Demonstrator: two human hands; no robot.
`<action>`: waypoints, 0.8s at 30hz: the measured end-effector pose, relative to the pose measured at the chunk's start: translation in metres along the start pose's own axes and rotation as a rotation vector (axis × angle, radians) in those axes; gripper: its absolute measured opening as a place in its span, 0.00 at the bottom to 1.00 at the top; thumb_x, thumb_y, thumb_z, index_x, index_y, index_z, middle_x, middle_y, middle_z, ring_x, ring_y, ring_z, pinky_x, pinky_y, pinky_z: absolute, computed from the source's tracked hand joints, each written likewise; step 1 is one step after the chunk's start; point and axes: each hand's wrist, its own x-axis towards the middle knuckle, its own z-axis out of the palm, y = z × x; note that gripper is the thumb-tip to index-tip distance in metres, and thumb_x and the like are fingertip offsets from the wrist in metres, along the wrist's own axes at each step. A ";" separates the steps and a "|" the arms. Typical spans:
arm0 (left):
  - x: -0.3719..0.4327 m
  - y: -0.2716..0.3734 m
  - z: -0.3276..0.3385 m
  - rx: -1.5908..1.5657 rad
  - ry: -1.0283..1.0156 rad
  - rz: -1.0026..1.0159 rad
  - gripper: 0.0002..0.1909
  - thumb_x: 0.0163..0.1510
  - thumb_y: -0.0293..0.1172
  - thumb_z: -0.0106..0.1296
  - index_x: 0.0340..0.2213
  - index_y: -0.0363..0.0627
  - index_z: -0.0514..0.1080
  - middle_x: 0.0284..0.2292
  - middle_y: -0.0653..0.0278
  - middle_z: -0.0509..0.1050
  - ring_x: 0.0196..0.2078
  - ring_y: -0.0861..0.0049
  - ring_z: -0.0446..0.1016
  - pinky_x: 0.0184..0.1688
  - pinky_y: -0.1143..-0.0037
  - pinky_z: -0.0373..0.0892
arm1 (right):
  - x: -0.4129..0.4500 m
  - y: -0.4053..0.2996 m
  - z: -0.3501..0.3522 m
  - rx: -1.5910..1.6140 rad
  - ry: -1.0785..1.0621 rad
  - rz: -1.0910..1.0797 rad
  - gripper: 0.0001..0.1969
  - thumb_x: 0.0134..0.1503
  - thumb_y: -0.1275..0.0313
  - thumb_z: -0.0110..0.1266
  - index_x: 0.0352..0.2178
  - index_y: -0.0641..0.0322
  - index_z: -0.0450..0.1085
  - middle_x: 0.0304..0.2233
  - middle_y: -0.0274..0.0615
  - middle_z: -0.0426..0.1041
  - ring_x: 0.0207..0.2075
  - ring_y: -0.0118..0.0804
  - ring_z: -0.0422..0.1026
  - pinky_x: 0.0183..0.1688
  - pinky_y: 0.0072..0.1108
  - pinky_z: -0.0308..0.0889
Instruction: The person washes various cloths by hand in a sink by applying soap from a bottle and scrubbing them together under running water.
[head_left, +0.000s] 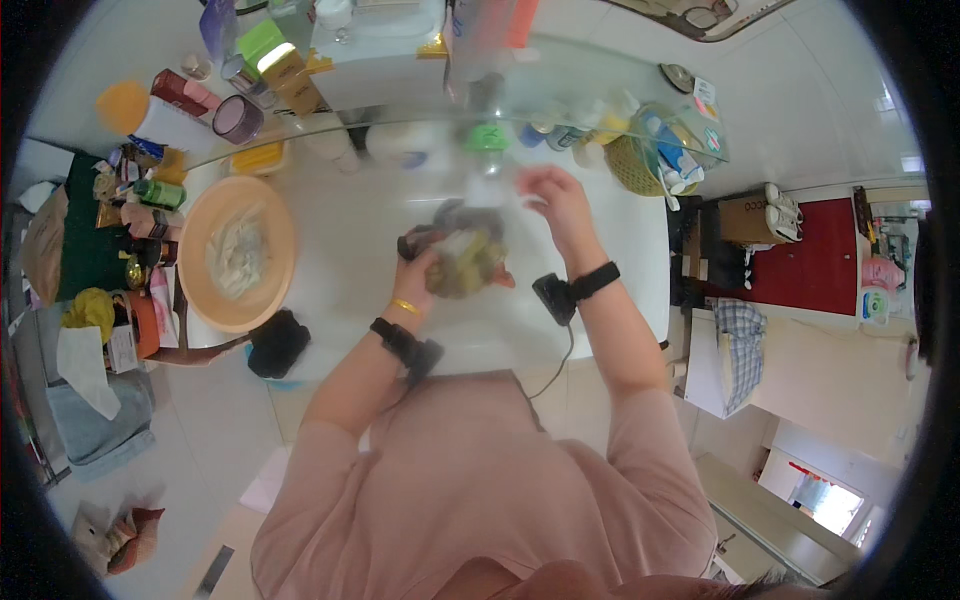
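Note:
Over the white sink basin (337, 217), my left hand (415, 283) grips a bundle of grey and yellowish cloth (466, 262). Haze and motion blur leave its exact kind unclear, and the bundle hides most of my left fingers. A small reddish piece sticks out at its right side. My right hand (559, 201) is raised to the right of the bundle, apart from it. Its fingers are bent, with a gap to the thumb, and nothing shows between them. Close to its left is the blurred metal faucet (491, 163), below a bright green cap (487, 137).
An orange plastic basin (191, 262) holding white cloth (238, 251) stands at the left. Black cloth (279, 343) lies at the counter's front left edge. A glass shelf (600, 82) overhangs the back. A woven basket (630, 166) holds tubes at right. A cable (564, 358) hangs from my right wrist device.

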 end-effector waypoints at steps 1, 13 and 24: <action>0.003 -0.003 -0.001 -0.025 -0.013 -0.022 0.24 0.45 0.20 0.45 0.45 0.46 0.58 0.39 0.65 0.68 0.42 0.75 0.67 0.42 0.76 0.66 | -0.001 0.017 -0.011 -0.073 0.056 0.080 0.11 0.49 0.77 0.40 0.34 0.62 0.67 0.31 0.36 0.70 0.33 0.28 0.68 0.35 0.19 0.64; 0.018 0.005 0.025 0.292 -0.196 0.182 0.30 0.42 0.18 0.48 0.48 0.47 0.55 0.40 0.65 0.65 0.43 0.75 0.65 0.43 0.76 0.66 | -0.007 0.094 -0.005 -0.123 -0.312 0.302 0.21 0.47 0.66 0.54 0.43 0.60 0.63 0.36 0.37 0.68 0.38 0.30 0.66 0.40 0.20 0.61; 0.020 0.005 -0.011 1.013 -0.121 0.154 0.33 0.44 0.26 0.51 0.52 0.47 0.53 0.46 0.60 0.63 0.48 0.72 0.63 0.50 0.73 0.60 | -0.002 0.098 -0.005 -0.066 -0.274 0.135 0.17 0.42 0.81 0.53 0.37 0.65 0.63 0.34 0.36 0.67 0.36 0.30 0.68 0.40 0.20 0.63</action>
